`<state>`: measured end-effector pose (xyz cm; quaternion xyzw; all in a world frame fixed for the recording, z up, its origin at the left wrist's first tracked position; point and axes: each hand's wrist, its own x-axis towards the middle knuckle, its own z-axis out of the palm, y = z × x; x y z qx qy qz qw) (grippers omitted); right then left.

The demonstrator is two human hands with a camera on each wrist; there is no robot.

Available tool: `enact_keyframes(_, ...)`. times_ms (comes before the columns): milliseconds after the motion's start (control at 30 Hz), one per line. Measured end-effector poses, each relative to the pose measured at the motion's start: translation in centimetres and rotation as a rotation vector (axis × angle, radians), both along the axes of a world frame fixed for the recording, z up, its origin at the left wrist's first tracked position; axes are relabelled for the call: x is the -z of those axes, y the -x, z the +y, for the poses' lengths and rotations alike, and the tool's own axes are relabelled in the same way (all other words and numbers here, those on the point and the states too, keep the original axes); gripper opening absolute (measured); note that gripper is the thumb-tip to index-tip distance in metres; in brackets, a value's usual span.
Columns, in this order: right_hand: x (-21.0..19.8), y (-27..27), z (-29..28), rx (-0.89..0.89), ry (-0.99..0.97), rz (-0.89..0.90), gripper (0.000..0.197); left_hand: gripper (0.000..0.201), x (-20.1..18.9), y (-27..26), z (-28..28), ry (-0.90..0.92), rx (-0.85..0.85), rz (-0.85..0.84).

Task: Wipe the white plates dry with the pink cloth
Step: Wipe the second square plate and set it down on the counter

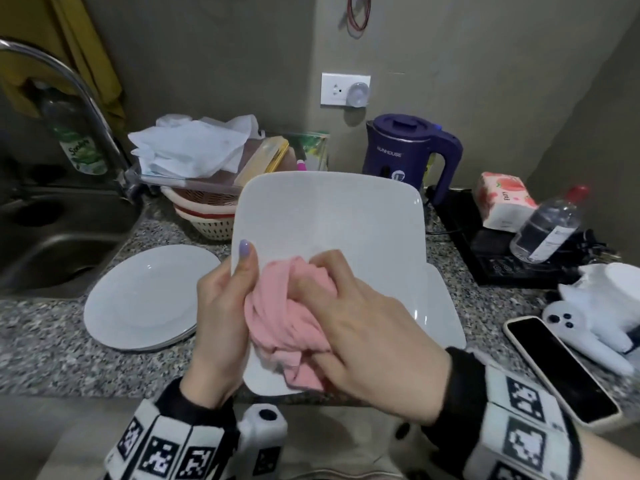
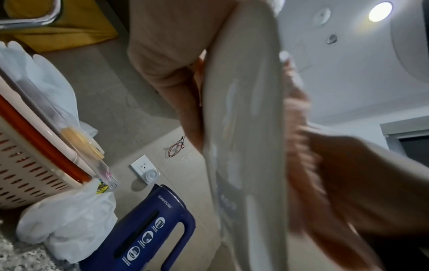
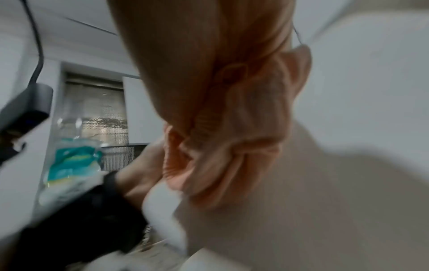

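Observation:
A square white plate point(image 1: 332, 216) is held tilted up over the counter. My left hand point(image 1: 221, 306) grips its left edge, thumb on the front face, fingers behind. My right hand point(image 1: 360, 320) clutches the bunched pink cloth point(image 1: 280, 317) and presses it on the plate's lower left face. In the left wrist view the plate point(image 2: 246, 128) shows edge-on with the cloth point(image 2: 299, 146) on its right side. The right wrist view is blurred; the cloth point(image 3: 232, 146) bulges from under my fingers. Another square white plate point(image 1: 446, 306) lies under the held one, and a round white plate point(image 1: 145, 299) sits left.
The sink point(image 1: 52, 237) and tap point(image 1: 69, 84) are at left. Stacked baskets point(image 1: 204, 216) with white bags stand behind the plates. A purple kettle point(image 1: 408, 150), a dark cooktop point(image 1: 485, 247), a tissue pack point(image 1: 502, 199) and a bottle point(image 1: 550, 226) are right. A phone point(image 1: 561, 368) lies near the front edge.

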<state>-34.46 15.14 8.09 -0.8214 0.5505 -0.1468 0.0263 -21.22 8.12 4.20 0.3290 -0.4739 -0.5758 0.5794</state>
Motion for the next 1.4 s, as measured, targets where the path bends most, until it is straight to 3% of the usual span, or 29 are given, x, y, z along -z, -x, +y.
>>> enact_keyframes(100, -1.5, 0.0, -2.6, 0.082, 0.124, 0.016, 0.053, 0.032, 0.1, -0.2, -0.1, 0.046, -0.055, -0.008)
enact_keyframes(267, -4.1, 3.0, -5.7, 0.514, 0.242, -0.002, 0.051, 0.029, -0.1, -0.9, -0.3, 0.066, -0.131, 0.028)
enact_keyframes(400, -3.1, -0.9, -4.5, 0.146, 0.182, -0.048, 0.048, 0.025, 0.2, -0.8, -0.9, 0.15, -0.152, -0.084)
enact_keyframes(433, -3.3, -1.4, -4.6, 0.13, 0.156, -0.043, 0.049, 0.024, 0.3, -0.9, -1.0, 0.138, -0.143, -0.079)
enact_keyframes(600, -4.8, 2.0, -6.7, 0.48, 0.265, 0.005, 0.049, 0.039, 0.1, -0.8, -0.2, 0.039, -0.087, -0.007)
enact_keyframes(667, -3.1, 0.7, -6.0, 0.356, 0.262, 0.008, 0.051, 0.039, 0.0, -0.5, -0.6, 0.038, -0.143, -0.024)
enact_keyframes(767, 1.0, -2.8, -2.3, 0.092, 0.108, 0.025, 0.066, 0.038, 0.0, -1.0, -1.2, -0.002, -0.171, -0.036)
enact_keyframes(867, 2.4, -2.9, -0.5, 0.0, 0.0, 0.016, 0.069, 0.039, 0.2, -1.5, -1.0, -0.025, -0.124, -0.031)
enact_keyframes(1000, -0.9, 0.6, -5.2, 0.337, 0.248, -0.051, 0.072, 0.029, 0.6, -1.1, -0.5, 0.018, -0.105, -0.033)
enact_keyframes(1033, -1.6, 0.9, -5.9, 0.33, 0.281, -0.026, 0.069, 0.029, 0.5, -0.9, -0.4, 0.01, -0.11, -0.024)
enact_keyframes(1133, -0.2, -1.2, -4.5, 0.092, 0.285, 0.015, 0.079, 0.03, -0.1, -0.9, -0.5, 0.05, -0.151, -0.042)
enact_keyframes(1233, 0.3, -2.0, -4.0, 0.101, 0.269, -0.007, 0.088, 0.031, -0.5, -0.9, -0.5, 0.076, -0.154, -0.051)
enact_keyframes(1300, -1.2, 0.5, -5.9, 0.239, 0.223, -0.095, 0.078, 0.029, -0.4, -1.0, -0.1, 0.056, -0.135, -0.01)
enact_keyframes(1400, -1.1, 4.1, -5.8, 0.419, 0.209, -0.053, 0.057, 0.026, -0.4, -1.1, 0.1, -0.018, -0.101, 0.021)
